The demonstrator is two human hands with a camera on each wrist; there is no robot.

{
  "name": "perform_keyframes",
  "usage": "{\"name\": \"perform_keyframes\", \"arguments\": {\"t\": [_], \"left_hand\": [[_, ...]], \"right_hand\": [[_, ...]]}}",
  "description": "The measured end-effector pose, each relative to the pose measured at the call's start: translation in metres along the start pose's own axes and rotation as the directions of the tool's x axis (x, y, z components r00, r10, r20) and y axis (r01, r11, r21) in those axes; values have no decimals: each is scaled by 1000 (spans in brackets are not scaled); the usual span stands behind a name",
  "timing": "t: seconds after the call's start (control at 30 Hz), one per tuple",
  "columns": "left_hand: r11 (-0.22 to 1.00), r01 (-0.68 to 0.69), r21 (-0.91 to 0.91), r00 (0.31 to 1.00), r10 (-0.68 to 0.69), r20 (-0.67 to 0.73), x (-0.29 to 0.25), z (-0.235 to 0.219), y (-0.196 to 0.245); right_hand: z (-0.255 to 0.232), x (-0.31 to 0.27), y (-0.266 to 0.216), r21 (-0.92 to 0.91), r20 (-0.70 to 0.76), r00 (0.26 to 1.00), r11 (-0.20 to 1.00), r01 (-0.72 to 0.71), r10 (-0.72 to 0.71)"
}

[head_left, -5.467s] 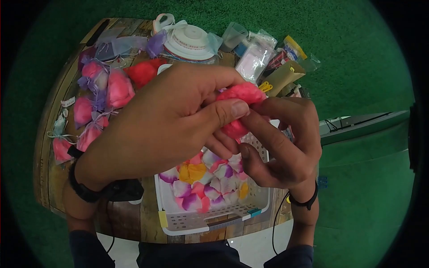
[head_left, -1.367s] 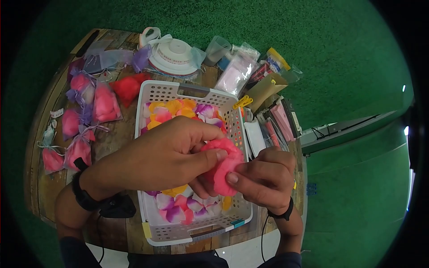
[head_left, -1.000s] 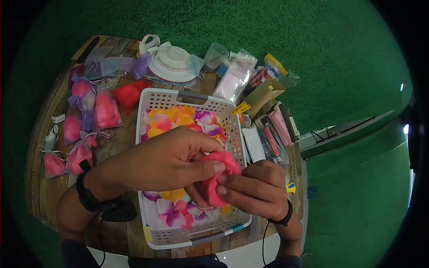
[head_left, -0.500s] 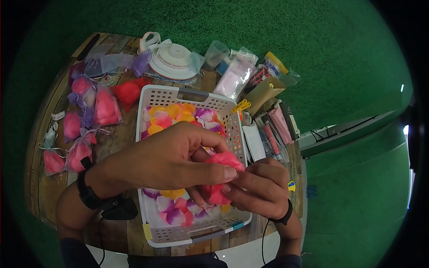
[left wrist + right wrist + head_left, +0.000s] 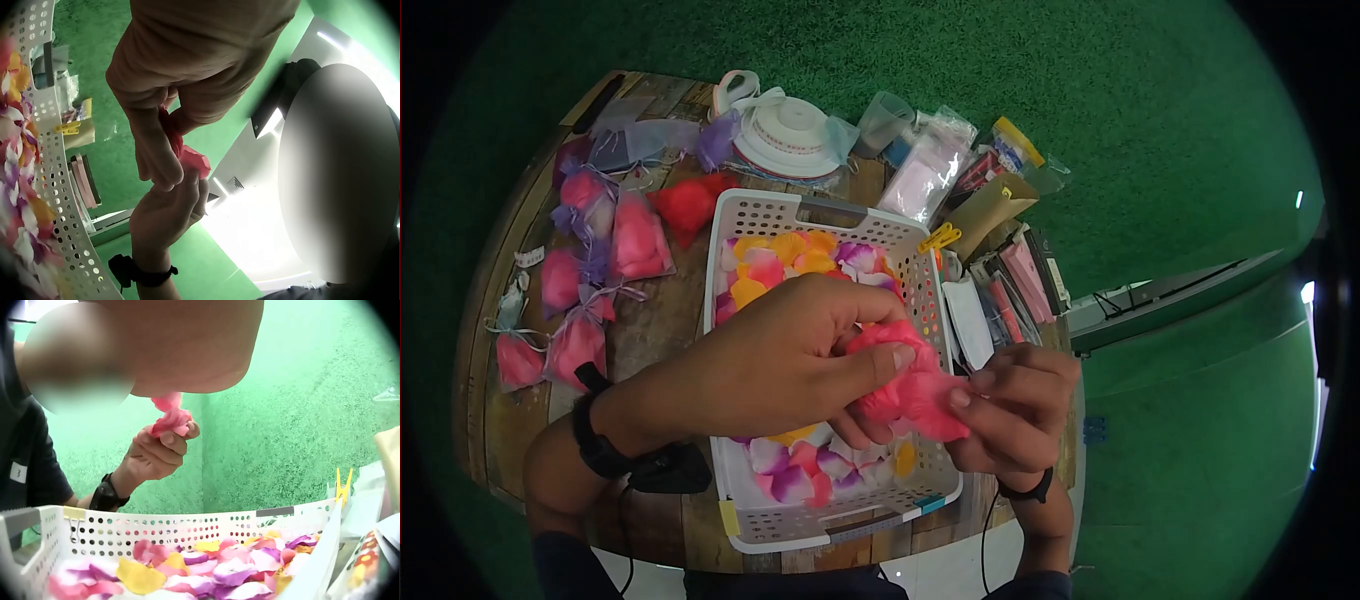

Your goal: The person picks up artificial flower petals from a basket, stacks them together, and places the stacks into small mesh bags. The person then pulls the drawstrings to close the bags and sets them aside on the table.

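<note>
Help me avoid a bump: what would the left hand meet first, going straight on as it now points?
Probably the right hand, just past the pink petals that the left hand grips, though the exact depth is hard to judge.

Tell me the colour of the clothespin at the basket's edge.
The clothespin is yellow, clearest in the head view.

"3" on the white shirt label (image 5: 18,472)
</note>
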State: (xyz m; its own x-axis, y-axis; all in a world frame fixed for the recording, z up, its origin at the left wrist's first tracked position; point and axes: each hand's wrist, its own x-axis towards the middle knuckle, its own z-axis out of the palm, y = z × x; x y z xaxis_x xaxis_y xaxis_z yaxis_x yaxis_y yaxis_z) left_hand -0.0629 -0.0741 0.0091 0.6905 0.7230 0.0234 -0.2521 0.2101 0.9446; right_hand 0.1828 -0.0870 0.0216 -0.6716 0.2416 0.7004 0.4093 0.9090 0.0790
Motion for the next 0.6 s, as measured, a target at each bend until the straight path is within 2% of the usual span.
{"name": "perform_keyframes", "arguments": {"t": [0.03, 0.1, 0.23, 0.33, 0.47, 0.53, 0.6], "left_hand": [[999, -10, 41, 1000, 10, -1, 0, 0, -1], [1000, 7, 23, 1000, -7, -9, 0, 2, 1], [999, 45, 9, 999, -45, -13, 1, 4, -2], [999, 47, 20, 999, -47, -10, -1, 6, -2], [999, 45, 21, 999, -44, -18, -2, 8, -4], [1000, 14, 17, 1000, -13, -26, -2, 8, -6], [999, 10, 32, 1000, -9, -28, -3, 8, -4]], "right_hand": [[-3, -1, -1, 1, 1, 1000, 1000, -1, 1], [-6, -2, -1, 105, -80, 990, 989, -108, 116], [-2, 0, -6, 24, -184, 975, 992, -122, 124], [-6, 6, -12, 27, 1, 992, 991, -129, 129], [7, 6, -12, -11, 64, 992, 994, -107, 107], [7, 4, -14, -143, 78, 992, 986, -84, 96], [9, 3, -15, -165, 70, 995, 984, -63, 75]]}}
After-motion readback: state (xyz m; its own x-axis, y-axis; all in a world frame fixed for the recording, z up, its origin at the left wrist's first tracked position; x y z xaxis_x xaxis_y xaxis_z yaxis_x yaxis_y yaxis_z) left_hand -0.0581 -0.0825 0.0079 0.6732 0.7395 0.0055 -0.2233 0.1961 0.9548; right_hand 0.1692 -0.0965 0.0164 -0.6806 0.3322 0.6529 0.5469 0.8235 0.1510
